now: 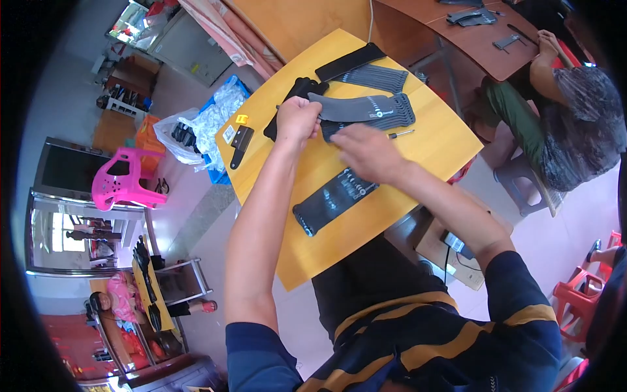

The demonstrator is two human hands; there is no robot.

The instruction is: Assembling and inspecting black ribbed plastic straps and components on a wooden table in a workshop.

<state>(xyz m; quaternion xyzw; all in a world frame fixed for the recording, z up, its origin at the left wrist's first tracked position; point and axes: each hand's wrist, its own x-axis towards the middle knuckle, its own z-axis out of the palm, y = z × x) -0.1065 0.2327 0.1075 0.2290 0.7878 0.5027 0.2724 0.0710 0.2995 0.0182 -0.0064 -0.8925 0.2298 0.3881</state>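
Note:
My left hand (pixel 299 119) is closed on the left end of a grey fabric sleeve (pixel 359 110), lifted slightly above a stack of similar ones on the yellow table. My right hand (pixel 372 155), smeared by motion, is just below that stack; its fingertips are too blurred to read. Under my right hand lies a dark, shiny flat bundle (pixel 333 204) with a printed pattern. Farther back are a fan of grey sleeves (pixel 375 78), a long black piece (pixel 351 62) and a black fabric bundle (pixel 304 88), partly behind my left hand.
Left on the yellow table (pixel 287 258) lie a dark flat tool (pixel 241 147) and a small yellow object (pixel 242 119). A small pen-like tool (pixel 401 134) lies right of the stack. Blue crate (pixel 245 86) with plastic bags stands left; another person (pixel 578 124) sits at the brown table (pixel 450 36).

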